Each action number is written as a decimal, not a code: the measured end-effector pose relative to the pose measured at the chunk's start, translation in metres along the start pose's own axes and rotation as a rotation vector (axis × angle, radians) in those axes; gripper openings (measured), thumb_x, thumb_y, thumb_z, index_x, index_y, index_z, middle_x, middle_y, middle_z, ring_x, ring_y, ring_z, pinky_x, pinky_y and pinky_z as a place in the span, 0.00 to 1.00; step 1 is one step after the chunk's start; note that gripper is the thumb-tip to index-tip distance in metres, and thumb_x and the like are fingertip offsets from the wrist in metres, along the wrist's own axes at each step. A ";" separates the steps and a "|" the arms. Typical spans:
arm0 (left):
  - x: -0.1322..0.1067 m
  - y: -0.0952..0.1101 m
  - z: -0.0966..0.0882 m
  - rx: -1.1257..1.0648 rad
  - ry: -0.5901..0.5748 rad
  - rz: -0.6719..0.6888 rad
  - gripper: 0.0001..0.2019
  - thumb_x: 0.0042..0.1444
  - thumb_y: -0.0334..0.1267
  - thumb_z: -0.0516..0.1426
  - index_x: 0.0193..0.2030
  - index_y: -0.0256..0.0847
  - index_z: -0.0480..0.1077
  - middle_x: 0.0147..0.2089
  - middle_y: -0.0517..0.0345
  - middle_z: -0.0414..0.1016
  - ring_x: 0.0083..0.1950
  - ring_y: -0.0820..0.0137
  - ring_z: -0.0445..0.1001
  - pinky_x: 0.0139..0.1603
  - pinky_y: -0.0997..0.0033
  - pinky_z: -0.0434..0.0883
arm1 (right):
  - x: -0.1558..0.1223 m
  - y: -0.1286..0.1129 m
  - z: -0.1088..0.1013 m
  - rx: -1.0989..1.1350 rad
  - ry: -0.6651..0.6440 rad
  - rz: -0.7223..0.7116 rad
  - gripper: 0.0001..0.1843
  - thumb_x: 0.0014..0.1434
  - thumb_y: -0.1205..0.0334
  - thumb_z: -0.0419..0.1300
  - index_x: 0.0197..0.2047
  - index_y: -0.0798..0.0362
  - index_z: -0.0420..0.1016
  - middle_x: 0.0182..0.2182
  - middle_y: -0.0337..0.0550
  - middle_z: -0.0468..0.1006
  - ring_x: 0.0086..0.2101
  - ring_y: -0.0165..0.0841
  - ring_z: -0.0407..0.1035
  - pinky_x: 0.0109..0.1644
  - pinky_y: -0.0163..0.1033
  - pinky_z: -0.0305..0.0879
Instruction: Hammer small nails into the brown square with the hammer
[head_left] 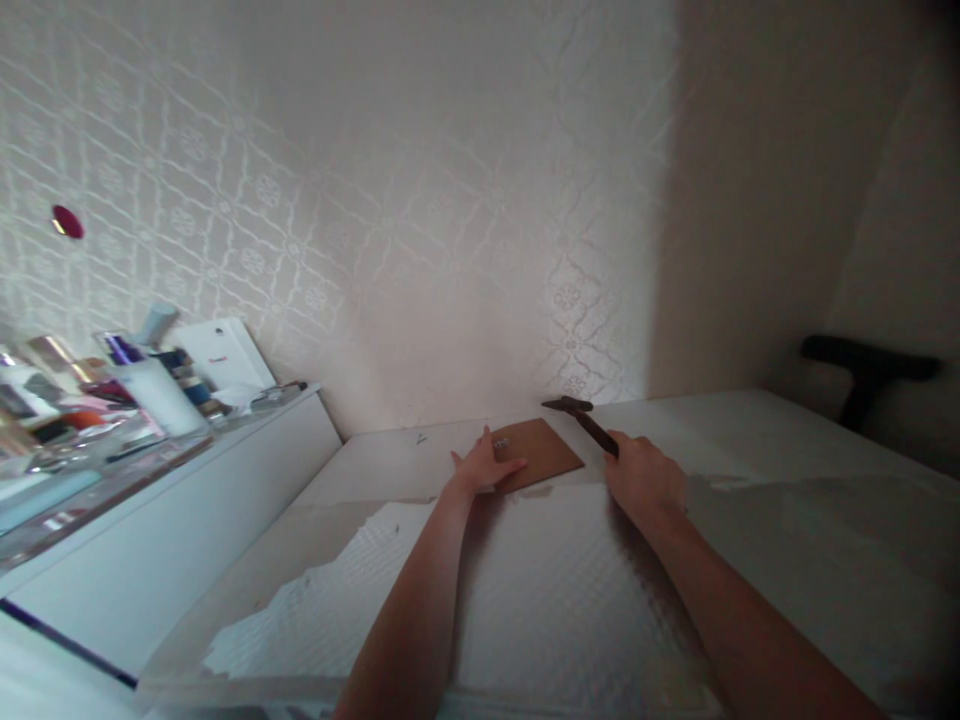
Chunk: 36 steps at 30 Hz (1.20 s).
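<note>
A small brown board [546, 449] lies flat on a white table [750, 440] near the patterned wall. My left hand [484, 464] rests on the board's left edge with its fingers spread, pressing it down. My right hand [645, 477] is closed around the dark handle of a hammer [583, 418]. The hammer's head hovers just beyond the board's far right corner. Small pale marks show on the board beside my left fingers; I cannot make out what they are.
A white textured sheet [525, 590] covers the near part of the table. To the left stands a white shelf unit [172, 500] crowded with several bottles and jars. A dark chair armrest [870, 365] sits at the far right.
</note>
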<state>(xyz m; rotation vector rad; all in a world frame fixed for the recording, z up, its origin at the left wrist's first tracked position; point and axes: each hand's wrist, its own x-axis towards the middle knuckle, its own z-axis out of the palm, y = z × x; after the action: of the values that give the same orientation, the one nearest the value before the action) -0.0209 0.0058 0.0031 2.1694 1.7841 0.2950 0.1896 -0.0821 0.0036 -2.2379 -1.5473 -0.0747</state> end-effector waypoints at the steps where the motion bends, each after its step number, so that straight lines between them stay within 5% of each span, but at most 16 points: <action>1: 0.000 0.000 -0.002 -0.002 -0.018 0.021 0.51 0.45 0.64 0.53 0.68 0.37 0.34 0.68 0.41 0.44 0.68 0.50 0.43 0.61 0.37 0.31 | 0.001 0.001 0.000 -0.008 -0.009 0.014 0.19 0.60 0.61 0.48 0.53 0.50 0.68 0.39 0.52 0.75 0.37 0.43 0.73 0.37 0.42 0.64; 10: 0.000 -0.003 -0.005 -0.062 -0.126 0.210 0.54 0.38 0.62 0.59 0.67 0.39 0.41 0.66 0.42 0.49 0.66 0.54 0.50 0.65 0.53 0.44 | 0.002 0.001 0.005 -0.081 -0.019 0.055 0.19 0.60 0.64 0.45 0.49 0.53 0.72 0.38 0.56 0.72 0.36 0.44 0.72 0.34 0.42 0.64; 17: -0.005 0.008 -0.007 0.027 -0.099 0.121 0.52 0.41 0.68 0.53 0.68 0.43 0.39 0.67 0.44 0.47 0.67 0.48 0.43 0.61 0.36 0.31 | -0.001 -0.006 0.004 -0.051 0.251 -0.045 0.18 0.58 0.62 0.50 0.49 0.54 0.72 0.41 0.57 0.72 0.43 0.49 0.66 0.40 0.50 0.63; 21: -0.005 0.012 -0.003 -0.044 0.028 0.036 0.41 0.53 0.67 0.39 0.67 0.44 0.45 0.65 0.48 0.56 0.68 0.52 0.42 0.59 0.34 0.28 | 0.002 -0.014 0.018 0.084 0.231 -0.319 0.23 0.60 0.59 0.49 0.57 0.57 0.65 0.51 0.57 0.68 0.49 0.44 0.63 0.48 0.46 0.62; 25: -0.005 0.010 0.008 -0.076 0.206 -0.002 0.29 0.59 0.59 0.37 0.61 0.48 0.57 0.61 0.55 0.62 0.66 0.57 0.50 0.63 0.39 0.31 | -0.001 -0.023 0.042 0.118 0.075 -0.558 0.28 0.61 0.55 0.47 0.61 0.59 0.60 0.59 0.58 0.59 0.57 0.44 0.54 0.56 0.47 0.56; 30: 0.003 0.008 0.009 -0.072 0.423 -0.104 0.22 0.63 0.47 0.39 0.54 0.45 0.66 0.57 0.54 0.68 0.59 0.62 0.63 0.63 0.52 0.52 | -0.003 -0.025 0.049 0.133 -0.090 -0.570 0.26 0.63 0.55 0.44 0.57 0.60 0.66 0.57 0.59 0.64 0.57 0.43 0.55 0.59 0.49 0.51; 33: 0.014 -0.005 -0.005 -0.029 0.439 -0.204 0.19 0.61 0.41 0.43 0.52 0.42 0.69 0.52 0.53 0.72 0.53 0.65 0.69 0.54 0.65 0.64 | -0.002 -0.025 0.045 0.150 -0.103 -0.550 0.26 0.62 0.55 0.44 0.57 0.60 0.66 0.57 0.58 0.63 0.58 0.43 0.55 0.60 0.49 0.50; 36: 0.025 -0.034 -0.028 0.082 0.448 -0.284 0.17 0.57 0.37 0.47 0.50 0.45 0.70 0.51 0.55 0.74 0.52 0.64 0.70 0.52 0.66 0.66 | -0.002 -0.025 0.044 0.160 -0.107 -0.544 0.26 0.62 0.54 0.45 0.57 0.60 0.66 0.57 0.58 0.63 0.58 0.43 0.55 0.60 0.49 0.50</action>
<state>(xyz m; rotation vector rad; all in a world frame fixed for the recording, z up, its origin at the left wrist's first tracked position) -0.0570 0.0397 0.0155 1.9729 2.3497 0.6915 0.1580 -0.0604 -0.0298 -1.6729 -2.0992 0.0121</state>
